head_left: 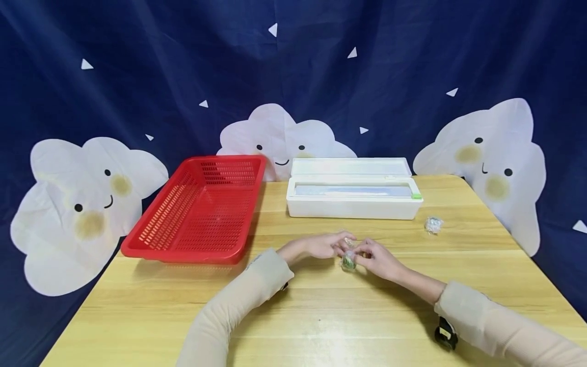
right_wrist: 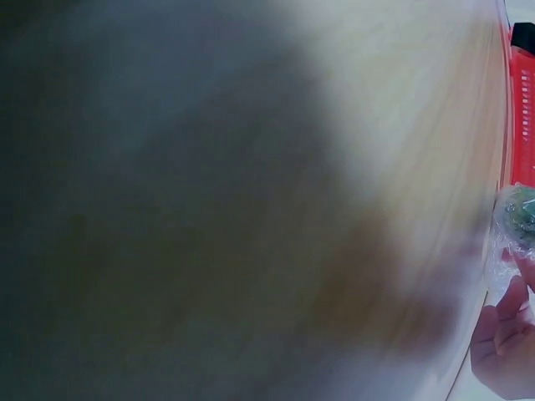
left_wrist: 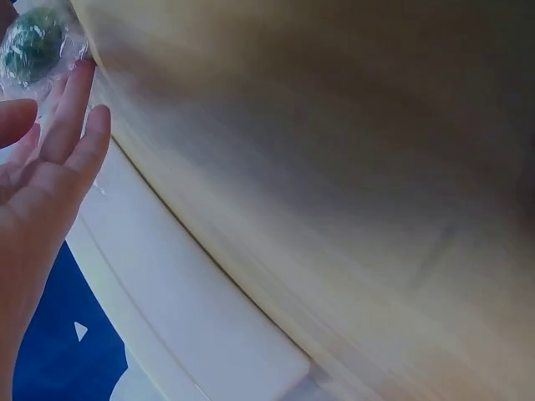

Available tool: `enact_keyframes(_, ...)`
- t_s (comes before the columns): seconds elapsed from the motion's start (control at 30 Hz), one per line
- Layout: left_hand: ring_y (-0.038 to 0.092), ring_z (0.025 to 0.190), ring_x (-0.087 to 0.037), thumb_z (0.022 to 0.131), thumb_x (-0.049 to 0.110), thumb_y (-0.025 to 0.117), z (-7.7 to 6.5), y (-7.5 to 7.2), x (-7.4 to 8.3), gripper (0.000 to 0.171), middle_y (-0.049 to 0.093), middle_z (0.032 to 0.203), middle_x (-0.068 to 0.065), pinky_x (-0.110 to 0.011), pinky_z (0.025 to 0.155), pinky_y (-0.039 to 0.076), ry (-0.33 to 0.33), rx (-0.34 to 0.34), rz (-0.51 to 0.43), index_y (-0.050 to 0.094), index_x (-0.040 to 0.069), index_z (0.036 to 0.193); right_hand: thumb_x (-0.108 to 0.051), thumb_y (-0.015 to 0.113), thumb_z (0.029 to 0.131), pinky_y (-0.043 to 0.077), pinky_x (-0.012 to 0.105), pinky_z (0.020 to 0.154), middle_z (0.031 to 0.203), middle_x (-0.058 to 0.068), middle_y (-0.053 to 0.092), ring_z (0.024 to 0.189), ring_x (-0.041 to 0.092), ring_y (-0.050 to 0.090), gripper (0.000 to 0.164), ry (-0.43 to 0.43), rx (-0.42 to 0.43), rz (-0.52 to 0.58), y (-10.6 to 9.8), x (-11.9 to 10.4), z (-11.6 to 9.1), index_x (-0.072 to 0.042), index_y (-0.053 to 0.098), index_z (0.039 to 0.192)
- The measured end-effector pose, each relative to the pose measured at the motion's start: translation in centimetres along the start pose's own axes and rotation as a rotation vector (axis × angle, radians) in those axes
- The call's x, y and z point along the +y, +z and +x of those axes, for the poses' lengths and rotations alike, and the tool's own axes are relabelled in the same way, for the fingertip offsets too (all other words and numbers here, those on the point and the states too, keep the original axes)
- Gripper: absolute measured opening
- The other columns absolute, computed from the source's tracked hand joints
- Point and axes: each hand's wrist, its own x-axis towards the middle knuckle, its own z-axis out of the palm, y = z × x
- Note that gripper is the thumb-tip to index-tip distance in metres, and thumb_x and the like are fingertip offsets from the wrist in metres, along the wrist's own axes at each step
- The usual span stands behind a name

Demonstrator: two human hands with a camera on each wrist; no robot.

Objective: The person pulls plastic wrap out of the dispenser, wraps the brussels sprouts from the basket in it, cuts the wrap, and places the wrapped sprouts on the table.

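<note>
A small round green item wrapped in clear plastic film sits between the two hands, low over the table in the head view. My right hand pinches the film on its right side with thumb and fingertips. From the left, my left hand holds a loose end of film at its fingertips. In the left wrist view the green item shows through crinkled film, beside the thumb and outstretched fingers. The right wrist view catches it at the right edge, above the curled right fingers.
A white cling film dispenser with its lid up and a green slider stands behind the hands. A red perforated basket is at the left. Another film-wrapped bundle lies on the wooden table at right.
</note>
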Motion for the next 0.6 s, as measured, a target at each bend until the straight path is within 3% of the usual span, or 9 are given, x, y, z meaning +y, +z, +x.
enact_keyframes(0.1,0.055,0.108,-0.029,0.083,-0.017,0.040,0.0,0.1,0.0,0.057,0.054,0.119,-0.020,-0.027,0.091,0.043,0.032,0.059,0.038,0.030,0.000,0.137,-0.014,0.060,0.085,0.038,0.022,0.056,0.080,0.003,0.051,0.066,0.013,0.041,0.021,0.016,0.011,-0.024,0.0,0.1,0.1,0.003,0.068,0.096)
enact_keyframes(0.2,0.058,0.102,-0.025,0.083,-0.013,0.048,-0.1,-0.1,-0.1,0.050,0.058,0.111,-0.017,-0.021,0.086,0.044,0.068,0.162,0.131,0.039,-0.002,0.131,-0.015,0.059,0.085,0.038,0.022,0.057,0.079,0.003,0.051,0.067,0.013,0.041,0.025,0.015,0.018,-0.034,0.1,0.1,0.4,0.003,0.067,0.101)
enact_keyframes(0.37,0.060,0.093,-0.015,0.081,-0.005,0.059,-0.4,0.1,0.3,0.045,0.063,0.102,-0.011,-0.018,0.083,0.044,0.086,0.308,0.242,0.047,-0.001,0.124,-0.011,0.061,0.085,0.039,0.020,0.055,0.079,0.004,0.050,0.065,0.011,0.043,0.032,0.031,0.048,0.054,0.1,0.2,0.7,0.006,0.054,0.111)
enact_keyframes(0.47,0.060,0.091,-0.012,0.080,0.000,0.063,-0.7,0.4,0.6,0.048,0.064,0.103,-0.008,-0.018,0.083,0.045,0.082,0.301,0.296,0.046,0.001,0.126,-0.007,0.062,0.084,0.038,0.020,0.052,0.077,0.005,0.049,0.063,0.011,0.042,0.031,0.048,0.057,0.116,-0.1,0.2,0.9,0.004,0.048,0.109)
enact_keyframes(0.6,0.061,0.094,-0.014,0.079,0.002,0.067,-1.1,0.7,0.8,0.054,0.063,0.108,-0.010,-0.018,0.084,0.044,0.079,0.232,0.327,0.044,0.003,0.127,-0.007,0.062,0.084,0.037,0.019,0.052,0.075,0.004,0.049,0.063,0.011,0.042,0.027,0.087,0.032,0.159,-0.4,0.0,1.3,0.004,0.046,0.103)
